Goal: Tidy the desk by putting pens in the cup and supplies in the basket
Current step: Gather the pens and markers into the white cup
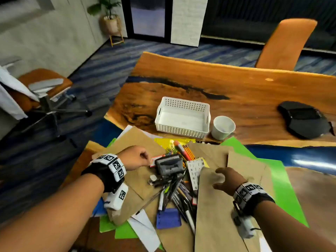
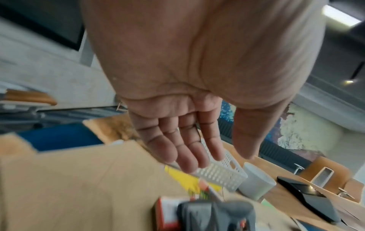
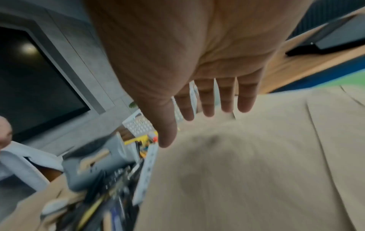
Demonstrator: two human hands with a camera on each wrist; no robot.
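The pile of pens (image 1: 174,193) lies between the 2 hands, long axes running near to far, fanned. The left hand (image 1: 135,157) hovers at the pile's far-left edge, beside a grey stapler (image 1: 170,164); the right hand (image 1: 224,180) hovers over a brown envelope (image 1: 214,215) just right of it. Both hands have fingers extended and hold nothing. The white cup (image 1: 223,127) and white basket (image 1: 181,130), both empty, stand farther away, cup on the right.

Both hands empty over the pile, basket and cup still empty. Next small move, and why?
Probably lower the left hand onto the grey stapler just beside it and grip it: it tops the pens, and the white basket is empty.
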